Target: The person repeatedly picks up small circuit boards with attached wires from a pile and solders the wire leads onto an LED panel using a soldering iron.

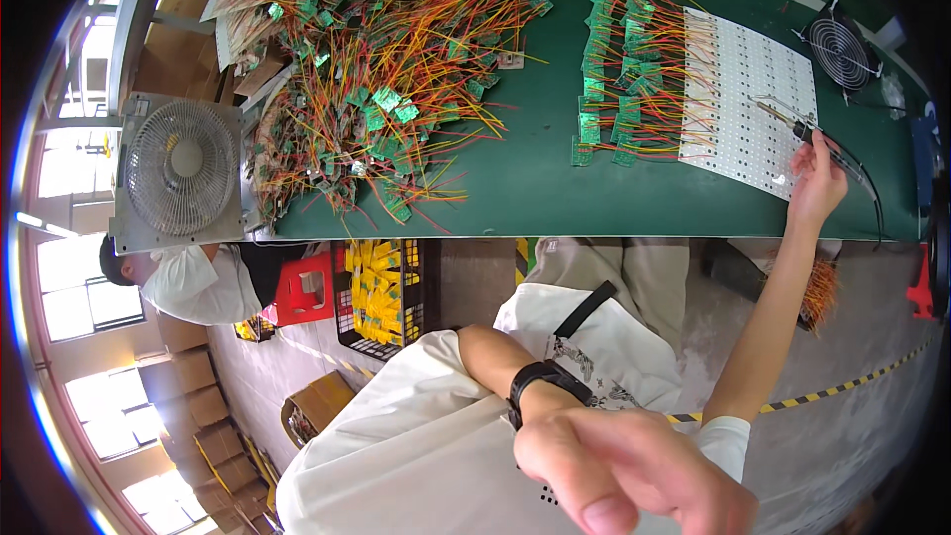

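My right hand grasps a soldering iron over the white perforated board. Green circuit boards line its left side, wires seemingly already placed; what remains is unclear. My left hand's grip I can't tell.

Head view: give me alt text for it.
The right hand holds a pen-like tool over a white board on a green bench. Wired circuit boards lie left of that board; a heap of more lies further left. The left hand is in the foreground.
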The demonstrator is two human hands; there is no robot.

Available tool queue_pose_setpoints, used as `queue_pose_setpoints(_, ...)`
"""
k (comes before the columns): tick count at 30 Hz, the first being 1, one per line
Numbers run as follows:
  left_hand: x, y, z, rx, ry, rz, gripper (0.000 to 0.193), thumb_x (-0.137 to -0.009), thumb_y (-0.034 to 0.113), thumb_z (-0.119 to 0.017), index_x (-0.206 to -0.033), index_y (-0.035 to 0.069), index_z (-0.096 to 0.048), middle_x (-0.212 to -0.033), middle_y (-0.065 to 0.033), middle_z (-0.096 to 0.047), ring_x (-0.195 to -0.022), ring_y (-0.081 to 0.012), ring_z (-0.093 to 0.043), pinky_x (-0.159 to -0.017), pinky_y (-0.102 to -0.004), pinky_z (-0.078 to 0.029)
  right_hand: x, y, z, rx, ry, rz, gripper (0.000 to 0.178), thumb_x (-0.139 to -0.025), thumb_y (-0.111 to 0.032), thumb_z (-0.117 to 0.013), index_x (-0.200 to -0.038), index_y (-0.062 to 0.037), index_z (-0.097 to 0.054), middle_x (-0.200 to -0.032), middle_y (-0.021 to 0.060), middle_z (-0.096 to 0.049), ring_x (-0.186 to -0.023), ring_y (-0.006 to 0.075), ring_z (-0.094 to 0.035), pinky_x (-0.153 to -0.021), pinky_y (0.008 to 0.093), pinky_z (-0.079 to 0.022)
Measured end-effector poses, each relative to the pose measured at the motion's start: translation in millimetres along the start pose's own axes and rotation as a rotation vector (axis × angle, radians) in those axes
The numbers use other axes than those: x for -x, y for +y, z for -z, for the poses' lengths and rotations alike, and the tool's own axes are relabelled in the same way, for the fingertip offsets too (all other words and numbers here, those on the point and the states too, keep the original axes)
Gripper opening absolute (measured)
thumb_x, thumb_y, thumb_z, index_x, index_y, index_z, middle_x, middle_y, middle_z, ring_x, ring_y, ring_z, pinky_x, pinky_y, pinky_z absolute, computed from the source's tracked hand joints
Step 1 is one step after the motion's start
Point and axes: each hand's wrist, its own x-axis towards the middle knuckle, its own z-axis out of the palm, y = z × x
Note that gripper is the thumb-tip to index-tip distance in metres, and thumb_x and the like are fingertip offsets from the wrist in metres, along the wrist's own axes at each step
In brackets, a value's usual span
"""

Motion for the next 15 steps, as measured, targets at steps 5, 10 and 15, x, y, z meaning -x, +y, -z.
queue_pose_setpoints(5,-3.0,35.0,8.1,-0.082,-0.034,0.387,0.039,-0.1,0.027,-0.043,-0.114,-0.009,-0.052,-0.109,-0.0183,-0.054,-0.102,-0.0326,-0.051,-0.089,-0.0436,-0.04,-0.8,-1.8,2.4,0.035,0.006,0.011,0.017,-0.084,-0.01,-0.072,-0.094,0.0029,-0.066,-0.067,0.0073,-0.061,-0.051,0.014,-0.054,-0.047,0.0249,-0.037)
queue_pose_setpoints(10,-3.6,0.5,2.4,-0.049,-0.023,0.064,0.053,-0.1,0.033,-0.037,-0.121,-0.012,-0.056,-0.116,-0.0247,-0.057,-0.109,-0.0348,-0.056,-0.094,-0.0442,-0.045,-1.0,-0.4,1.8,0.031,-0.006,0.014,0.017,-0.084,-0.01,-0.072,-0.094,0.0031,-0.066,-0.067,0.0074,-0.061,-0.051,0.0139,-0.054,-0.047,0.0249,-0.036)
queue_pose_setpoints(15,-5.2,2.0,-2.3,-0.007,0.098,0.055,0.057,-0.1,0.038,-0.037,-0.122,-0.011,-0.055,-0.117,-0.0251,-0.056,-0.111,-0.0348,-0.054,-0.096,-0.0449,-0.043,-0.5,-1.2,1.7,0.023,0.005,-0.007,0.018,-0.085,-0.01,-0.072,-0.095,0.0032,-0.066,-0.067,0.0079,-0.061,-0.051,0.0135,-0.054,-0.046,0.0244,-0.036)
